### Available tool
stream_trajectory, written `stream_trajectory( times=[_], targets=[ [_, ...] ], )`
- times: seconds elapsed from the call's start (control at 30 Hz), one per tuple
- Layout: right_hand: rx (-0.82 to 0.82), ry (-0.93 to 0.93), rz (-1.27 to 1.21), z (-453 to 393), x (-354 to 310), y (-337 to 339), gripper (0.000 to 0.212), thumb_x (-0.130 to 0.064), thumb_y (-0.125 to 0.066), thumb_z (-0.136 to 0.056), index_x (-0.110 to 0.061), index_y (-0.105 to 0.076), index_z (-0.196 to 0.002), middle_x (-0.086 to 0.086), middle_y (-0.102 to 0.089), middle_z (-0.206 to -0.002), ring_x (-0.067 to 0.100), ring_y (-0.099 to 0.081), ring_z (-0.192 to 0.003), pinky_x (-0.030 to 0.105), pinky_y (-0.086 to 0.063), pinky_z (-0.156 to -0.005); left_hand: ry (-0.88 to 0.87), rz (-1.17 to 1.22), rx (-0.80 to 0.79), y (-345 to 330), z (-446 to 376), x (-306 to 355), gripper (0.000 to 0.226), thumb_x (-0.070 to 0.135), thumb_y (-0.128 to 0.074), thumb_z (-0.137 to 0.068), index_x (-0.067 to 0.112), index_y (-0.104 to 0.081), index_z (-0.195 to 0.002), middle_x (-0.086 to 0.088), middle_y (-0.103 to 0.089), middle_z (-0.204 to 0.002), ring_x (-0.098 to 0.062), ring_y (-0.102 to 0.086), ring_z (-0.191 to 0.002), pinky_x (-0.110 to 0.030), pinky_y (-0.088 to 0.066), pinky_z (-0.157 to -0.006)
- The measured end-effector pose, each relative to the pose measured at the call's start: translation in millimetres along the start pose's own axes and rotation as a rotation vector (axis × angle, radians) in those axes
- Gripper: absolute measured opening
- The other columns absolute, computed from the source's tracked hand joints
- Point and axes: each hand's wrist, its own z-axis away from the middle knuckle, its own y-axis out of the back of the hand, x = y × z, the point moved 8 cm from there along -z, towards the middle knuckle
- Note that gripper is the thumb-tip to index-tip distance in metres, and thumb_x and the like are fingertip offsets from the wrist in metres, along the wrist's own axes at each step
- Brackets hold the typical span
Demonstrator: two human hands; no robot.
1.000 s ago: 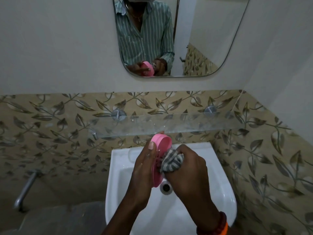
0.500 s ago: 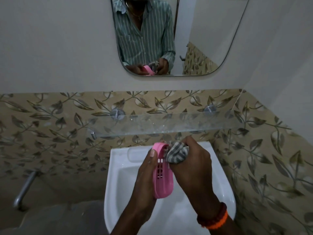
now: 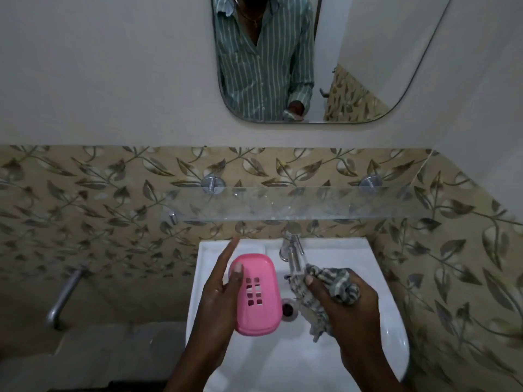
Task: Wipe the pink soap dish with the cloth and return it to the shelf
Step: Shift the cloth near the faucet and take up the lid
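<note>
Glass shelf (image 3: 297, 203) above tap (image 3: 293, 250), basin (image 3: 390, 343)

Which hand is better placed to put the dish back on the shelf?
Left. The left hand already holds the pink dish below the glass shelf, nearer its left half. The right hand grips the cloth, apart from the dish, so it would probably need a handover.

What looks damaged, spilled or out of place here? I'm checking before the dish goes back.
Nothing stands out. The pink soap dish looks whole in the left hand, and the cloth is bunched in the right hand.
</note>
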Motion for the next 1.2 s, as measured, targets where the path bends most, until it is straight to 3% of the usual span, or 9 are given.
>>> stream_trajectory(
  times=[0.07, 0.17, 0.27, 0.37, 0.47, 0.67, 0.87, 1.07, 1.2],
  targets=[
    [-0.067, -0.072, -0.01, 1, 22, -8, 0.016, -0.017, -0.085, -0.073, -0.011, -0.073, -0.082, 0.01, -0.076, -0.074, 0.029, -0.074, -0.066, 0.033, -0.058, -0.052, 0.019, -0.084, -0.007, 13, 3, -15, 0.03, 0.036, -0.061, -0.1, 0.04, -0.067, -0.129, 0.003, -0.077, -0.115, -0.021, -0.075, -0.097, -0.043, -0.064, -0.082],
    [-0.172, -0.216, 0.127, 0, 67, -26, 0.023, -0.021, -0.086, -0.072, -0.012, -0.068, -0.082, 0.01, -0.075, -0.071, 0.029, -0.074, -0.064, 0.038, -0.059, -0.055, 0.118, -0.171, 0.075, 34, 8, -51, 0.018, 0.024, -0.068, -0.094, 0.033, -0.083, -0.098, -0.004, -0.081, -0.1, -0.017, -0.075, -0.082, -0.029, -0.062, -0.067],
    [-0.259, -0.234, 0.346, -5, 103, -52, 0.029, -0.033, -0.087, -0.069, -0.018, -0.064, -0.077, -0.003, -0.074, -0.066, 0.007, -0.071, -0.06, 0.023, -0.055, -0.054, 0.266, -0.251, 0.169, 56, 10, -92, 0.016, 0.014, -0.084, -0.084, 0.029, -0.085, -0.078, -0.02, -0.08, -0.086, -0.029, -0.073, -0.072, -0.046, -0.064, -0.072],
    [-0.271, -0.229, 0.558, -21, 131, -85, 0.045, -0.059, -0.082, -0.061, -0.023, -0.061, -0.076, -0.009, -0.069, -0.067, -0.004, -0.065, -0.064, 0.011, -0.047, -0.055, 0.356, -0.329, 0.224, 72, 10, -118, 0.007, 0.024, -0.088, -0.078, 0.028, -0.084, -0.083, -0.021, -0.079, -0.083, -0.039, -0.075, -0.078, -0.055, -0.062, -0.082],
    [-0.262, -0.335, 0.673, -47, 162, -117, 0.063, -0.072, -0.072, -0.059, -0.016, -0.066, -0.089, 0.0, -0.071, -0.085, 0.014, -0.068, -0.082, 0.027, -0.056, -0.069, 0.371, -0.367, 0.265, 81, 10, -127, 0.01, 0.016, -0.085, -0.083, 0.026, -0.082, -0.084, -0.021, -0.079, -0.085, -0.041, -0.075, -0.083, -0.056, -0.06, -0.085],
    [-0.073, -0.587, 0.577, -101, 218, -137, 0.079, -0.059, -0.075, -0.071, 0.001, -0.057, -0.12, 0.017, -0.066, -0.118, 0.031, -0.064, -0.106, 0.032, -0.053, -0.087, 0.404, -0.34, 0.298, 99, 14, -140, 0.01, 0.008, -0.082, -0.084, 0.011, -0.084, -0.094, -0.022, -0.08, -0.09, -0.041, -0.075, -0.089, -0.055, -0.059, -0.089],
    [0.023, -0.67, 0.509, -111, 236, -146, 0.082, -0.054, -0.075, -0.074, 0.001, -0.053, -0.129, 0.017, -0.063, -0.125, 0.033, -0.061, -0.11, 0.028, -0.044, -0.079, 0.474, -0.382, 0.296, 112, 29, -143, 0.018, 0.011, -0.083, -0.084, 0.028, -0.082, -0.081, -0.013, -0.081, -0.083, -0.036, -0.077, -0.083, -0.047, -0.062, -0.085],
    [-0.004, -0.658, 0.439, -109, 224, -153, 0.051, -0.034, -0.071, -0.075, 0.001, -0.063, -0.111, 0.014, -0.07, -0.099, 0.025, -0.064, -0.08, 0.028, -0.05, -0.064, 0.457, -0.436, 0.27, 113, 25, -128, 0.041, 0.012, -0.084, -0.083, 0.049, -0.076, -0.066, -0.01, -0.081, -0.086, -0.027, -0.075, -0.085, -0.038, -0.059, -0.089],
    [-0.106, -0.585, 0.373, -90, 188, -143, 0.035, -0.037, -0.069, -0.064, -0.006, -0.068, -0.081, 0.008, -0.073, -0.077, 0.025, -0.07, -0.072, 0.04, -0.061, -0.067, 0.431, -0.345, 0.303, 114, 18, -121, 0.043, 0.0, -0.08, -0.084, 0.038, -0.078, -0.062, -0.015, -0.079, -0.077, -0.028, -0.071, -0.071, -0.024, -0.057, -0.067]
  ],
)
